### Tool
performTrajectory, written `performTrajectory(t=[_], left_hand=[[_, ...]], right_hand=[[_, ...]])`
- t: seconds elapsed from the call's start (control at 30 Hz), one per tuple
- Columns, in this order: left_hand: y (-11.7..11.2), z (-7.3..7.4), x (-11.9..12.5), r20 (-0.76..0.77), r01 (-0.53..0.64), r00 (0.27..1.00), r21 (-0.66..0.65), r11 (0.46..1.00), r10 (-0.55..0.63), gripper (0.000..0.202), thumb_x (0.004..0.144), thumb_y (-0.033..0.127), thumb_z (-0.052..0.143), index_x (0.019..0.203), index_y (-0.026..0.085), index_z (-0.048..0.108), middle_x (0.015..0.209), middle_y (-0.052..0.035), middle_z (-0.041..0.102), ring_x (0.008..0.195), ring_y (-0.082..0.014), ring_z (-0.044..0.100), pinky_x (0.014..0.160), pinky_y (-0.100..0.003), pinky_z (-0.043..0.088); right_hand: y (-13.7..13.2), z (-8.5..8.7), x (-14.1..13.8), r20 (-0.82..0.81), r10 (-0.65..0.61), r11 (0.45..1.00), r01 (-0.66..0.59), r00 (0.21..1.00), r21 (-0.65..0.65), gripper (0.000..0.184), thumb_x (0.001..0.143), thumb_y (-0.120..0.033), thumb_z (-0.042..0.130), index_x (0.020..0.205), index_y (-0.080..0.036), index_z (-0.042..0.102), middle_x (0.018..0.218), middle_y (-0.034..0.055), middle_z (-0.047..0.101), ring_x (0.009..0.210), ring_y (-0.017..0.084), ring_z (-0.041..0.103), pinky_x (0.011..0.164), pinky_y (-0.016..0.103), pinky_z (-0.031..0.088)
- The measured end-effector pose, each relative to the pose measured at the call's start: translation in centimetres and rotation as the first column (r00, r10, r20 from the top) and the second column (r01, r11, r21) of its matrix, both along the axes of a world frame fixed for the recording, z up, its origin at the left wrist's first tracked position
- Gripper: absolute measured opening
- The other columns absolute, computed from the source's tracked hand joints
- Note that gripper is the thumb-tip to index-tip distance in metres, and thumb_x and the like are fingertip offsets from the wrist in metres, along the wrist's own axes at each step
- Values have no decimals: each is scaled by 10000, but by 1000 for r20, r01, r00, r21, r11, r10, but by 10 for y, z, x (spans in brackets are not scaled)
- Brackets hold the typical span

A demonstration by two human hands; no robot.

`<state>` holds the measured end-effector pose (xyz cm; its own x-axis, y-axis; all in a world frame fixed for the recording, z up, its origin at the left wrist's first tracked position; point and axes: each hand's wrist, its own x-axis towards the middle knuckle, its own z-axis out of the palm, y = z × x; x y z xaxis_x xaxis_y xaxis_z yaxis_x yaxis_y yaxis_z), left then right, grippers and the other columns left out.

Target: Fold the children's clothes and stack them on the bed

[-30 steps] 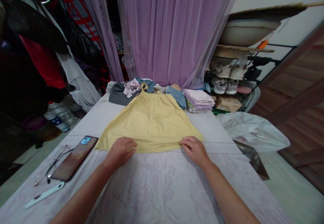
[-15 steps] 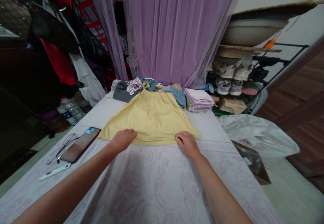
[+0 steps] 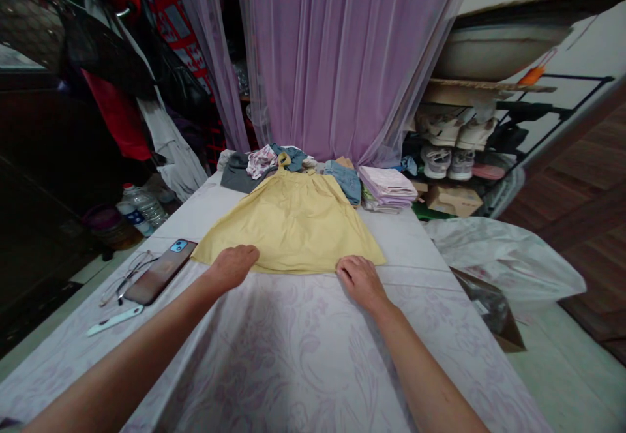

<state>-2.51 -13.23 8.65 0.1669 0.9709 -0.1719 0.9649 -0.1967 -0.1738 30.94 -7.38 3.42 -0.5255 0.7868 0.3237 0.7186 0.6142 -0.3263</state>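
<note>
A yellow sleeveless dress (image 3: 298, 224) lies spread on the patterned cloth, its strap end away from me and its wide hem towards me. At the left part of the hem, my left hand (image 3: 235, 265) is closed on the fabric with its fingers curled. My right hand (image 3: 360, 279) is also closed on the hem, farther to the right, fingertips bent onto the edge. Between the two hands the hem runs almost straight. The dress's top rests against a heap of crumpled clothes (image 3: 261, 161).
Left of the dress lie a phone (image 3: 159, 273), glasses (image 3: 122, 283) and a pale slim object (image 3: 115, 320). Folded jeans (image 3: 345, 180) and a stack of folded pink cloth (image 3: 388, 188) sit at the back right. A shoe rack (image 3: 454, 126) stands beyond the right edge.
The hem now looks smoother and lies slightly higher in view. My hands stay at the hem, with only a small shift. The whole view has tilted slightly.
</note>
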Motion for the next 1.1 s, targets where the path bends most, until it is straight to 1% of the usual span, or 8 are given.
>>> performTrajectory(t=[0.27, 0.43, 0.57, 0.67, 0.77, 0.87, 0.93, 1.1], left_hand=[[-10, -1, -10, -9, -37, 999, -49, 998, 36, 343, 898, 92, 368, 1147, 183, 586, 1271, -109, 607, 1125, -247, 593, 872, -384, 486], [-5, 4, -23, 171, -141, 975, -34, 989, 144, 286, 921, 391, 448, 1080, 228, 622, 1194, -73, 656, 1076, -234, 623, 880, -360, 482], [28, 21, -54, 201, -381, 915, 142, 914, 350, 374, 936, 431, 390, 1143, 223, 621, 1225, -80, 651, 1097, -249, 616, 882, -339, 474], [57, 25, -76, 199, -499, 864, 215, 840, 462, 449, 924, 446, 400, 1245, 196, 590, 1284, -120, 612, 1134, -277, 593, 899, -356, 471], [78, 17, -88, 188, -542, 838, 182, 821, 512, 529, 906, 533, 397, 1252, 189, 601, 1271, -142, 613, 1140, -292, 586, 899, -367, 476], [90, 7, -90, 164, -565, 823, 150, 811, 544, 529, 894, 557, 390, 1194, 199, 638, 1214, -146, 639, 1116, -292, 601, 860, -358, 490], [95, 1, -90, 174, -570, 819, 136, 811, 546, 476, 919, 496, 352, 1137, 206, 659, 1173, -140, 661, 1077, -285, 623, 820, -355, 498], [97, -4, -107, 234, -667, 741, 141, 732, 630, 488, 964, 392, 217, 1117, 186, 631, 1115, -160, 696, 998, -299, 664, 746, -381, 503]], right_hand=[[-6, -2, -15, 21, 34, 999, -35, 999, 26, 118, 896, -197, 513, 819, -216, 600, 903, 32, 664, 884, 175, 564, 800, 296, 371], [-5, -1, -10, -28, 39, 999, -39, 999, 22, 151, 889, -205, 488, 814, -217, 618, 925, 41, 682, 895, 182, 584, 807, 293, 395], [15, -1, 10, -119, -148, 983, 160, 982, 95, 208, 894, -252, 457, 882, -213, 661, 987, 68, 699, 958, 214, 597, 856, 326, 415], [39, -4, 33, -209, -402, 892, 433, 891, 128, 278, 888, -300, 440, 996, -187, 670, 1052, 112, 688, 1003, 251, 587, 901, 374, 422], [61, -9, 55, -190, -595, 794, 608, 781, 11, 389, 893, -350, 405, 1109, -146, 657, 1091, 144, 682, 998, 265, 596, 876, 383, 442], [72, -14, 64, -65, -680, 730, 667, 730, -146, 454, 929, -390, 343, 1150, -147, 656, 1091, 141, 696, 962, 256, 618, 804, 352, 452], [73, -15, 63, 5, -685, 719, 677, 729, -158, 463, 951, -404, 312, 1147, -175, 663, 1062, 125, 710, 940, 249, 628, 767, 336, 440], [66, -15, 51, 77, -623, 779, 626, 778, -23, 342, 911, -423, 439, 985, -224, 707, 822, 67, 728, 812, 227, 636, 689, 308, 400]])
